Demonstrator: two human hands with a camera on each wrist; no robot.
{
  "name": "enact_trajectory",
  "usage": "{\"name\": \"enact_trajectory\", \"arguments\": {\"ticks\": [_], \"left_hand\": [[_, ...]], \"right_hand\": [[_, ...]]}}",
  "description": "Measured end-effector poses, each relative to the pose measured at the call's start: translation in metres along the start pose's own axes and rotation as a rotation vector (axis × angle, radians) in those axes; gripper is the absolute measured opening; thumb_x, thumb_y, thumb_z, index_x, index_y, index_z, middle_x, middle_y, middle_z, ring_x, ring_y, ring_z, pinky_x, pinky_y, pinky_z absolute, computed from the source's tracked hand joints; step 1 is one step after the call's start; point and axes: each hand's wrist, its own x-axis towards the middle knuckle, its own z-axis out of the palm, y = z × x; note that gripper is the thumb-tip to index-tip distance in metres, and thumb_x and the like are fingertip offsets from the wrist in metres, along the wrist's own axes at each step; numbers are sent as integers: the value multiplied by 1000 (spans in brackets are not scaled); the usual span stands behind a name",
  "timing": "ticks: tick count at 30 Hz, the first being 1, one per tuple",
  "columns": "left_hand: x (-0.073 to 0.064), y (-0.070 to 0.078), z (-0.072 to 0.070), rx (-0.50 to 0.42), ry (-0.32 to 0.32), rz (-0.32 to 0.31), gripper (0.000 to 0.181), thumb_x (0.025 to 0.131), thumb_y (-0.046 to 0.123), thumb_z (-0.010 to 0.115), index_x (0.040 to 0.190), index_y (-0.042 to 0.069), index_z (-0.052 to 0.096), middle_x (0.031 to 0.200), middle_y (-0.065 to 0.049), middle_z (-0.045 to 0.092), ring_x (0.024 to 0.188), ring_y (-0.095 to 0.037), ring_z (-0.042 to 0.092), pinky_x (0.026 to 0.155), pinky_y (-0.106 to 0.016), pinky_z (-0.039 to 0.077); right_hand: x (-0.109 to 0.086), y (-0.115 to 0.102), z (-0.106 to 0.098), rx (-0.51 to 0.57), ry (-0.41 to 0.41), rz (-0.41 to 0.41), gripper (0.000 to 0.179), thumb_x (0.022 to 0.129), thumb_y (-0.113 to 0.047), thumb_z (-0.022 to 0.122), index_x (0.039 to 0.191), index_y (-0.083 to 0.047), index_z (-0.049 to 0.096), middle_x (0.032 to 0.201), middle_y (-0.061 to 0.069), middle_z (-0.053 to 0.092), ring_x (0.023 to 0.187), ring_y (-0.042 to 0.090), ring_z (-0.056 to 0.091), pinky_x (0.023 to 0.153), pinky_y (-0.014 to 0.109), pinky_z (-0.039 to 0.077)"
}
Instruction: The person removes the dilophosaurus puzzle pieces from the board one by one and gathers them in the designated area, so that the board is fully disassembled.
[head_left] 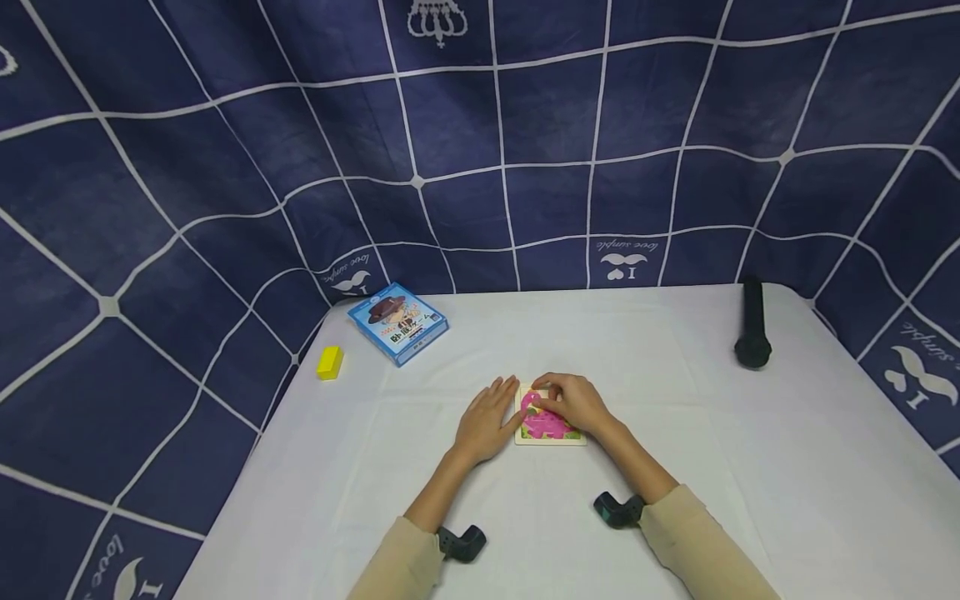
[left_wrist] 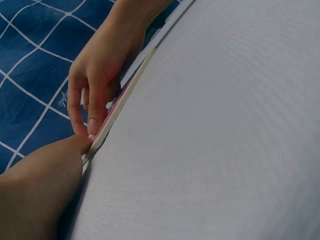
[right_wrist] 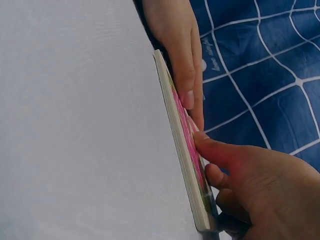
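Note:
A small square jigsaw puzzle (head_left: 551, 427) with a pink picture and a cream frame lies on the table, between both hands in the head view. My left hand (head_left: 486, 423) rests on the cloth at its left side, fingers straight, thumb over the frame's left edge. From the right, my right hand (head_left: 576, 402) reaches over the board, its thumb and index finger pinching a pink puzzle piece (right_wrist: 192, 124) near the upper left. The fingers hide much of that piece. In the left wrist view, the right fingertips come down close to the left thumb, at the board's edge.
A blue illustrated box (head_left: 399, 323) lies at the back left, with a yellow block (head_left: 330, 363) in front of it. A black microphone (head_left: 752, 325) lies at the back right. A dark blue checked curtain (head_left: 547, 200) hangs behind the white-covered table (head_left: 660, 350).

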Motion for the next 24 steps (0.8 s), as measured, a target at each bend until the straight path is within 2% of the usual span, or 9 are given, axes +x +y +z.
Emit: {"name": "enact_trajectory", "arguments": {"ticks": [9, 13, 17, 19, 21, 24], "left_hand": [[1, -1, 2, 13, 2, 5, 61, 97, 48, 33, 144, 10, 31, 149, -2, 28, 138, -20, 20, 112, -35, 16], [1, -1, 2, 11, 6, 8, 61, 97, 48, 33, 144, 10, 31, 149, -2, 28, 138, -20, 20, 112, -35, 16], [1, -1, 1, 7, 5, 3, 61, 96, 48, 34, 144, 10, 31, 149, -1, 28, 138, -19, 20, 112, -34, 15], [1, -1, 1, 5, 5, 2, 61, 96, 48, 34, 144, 11, 32, 149, 0, 28, 138, -19, 20, 112, -33, 15], [1, -1, 1, 10, 4, 2, 61, 96, 48, 34, 144, 11, 32, 149, 0, 28, 138, -19, 20, 112, -33, 15], [0, -1, 2, 5, 8, 2, 61, 96, 48, 34, 144, 10, 33, 149, 0, 28, 137, -19, 21, 112, -33, 15]], "right_hand": [[-2, -6, 2, 9, 34, 23, 22, 79, -19, 74, 99, -14, 68, 69, -9, 56, 56, 8, 46, 53, 26, 41], [-1, -5, 4, 22, 73, -6, 22, 77, -18, 75, 97, -14, 68, 78, -6, 62, 71, 11, 57, 68, 33, 49], [-1, -4, 5, 55, 98, -48, 23, 77, -17, 76, 98, -14, 66, 85, -4, 67, 83, 13, 63, 80, 39, 50], [-1, -3, 5, 72, 110, -65, 24, 77, -16, 76, 99, -15, 65, 84, -4, 68, 81, 12, 64, 76, 36, 51], [-1, -2, 6, 84, 118, -86, 25, 76, -14, 76, 99, -16, 65, 82, -5, 69, 69, 10, 60, 64, 31, 49], [-2, 0, 9, 98, 129, -112, 26, 76, -11, 76, 99, -16, 64, 79, -5, 69, 55, 6, 49, 48, 24, 39]]}}
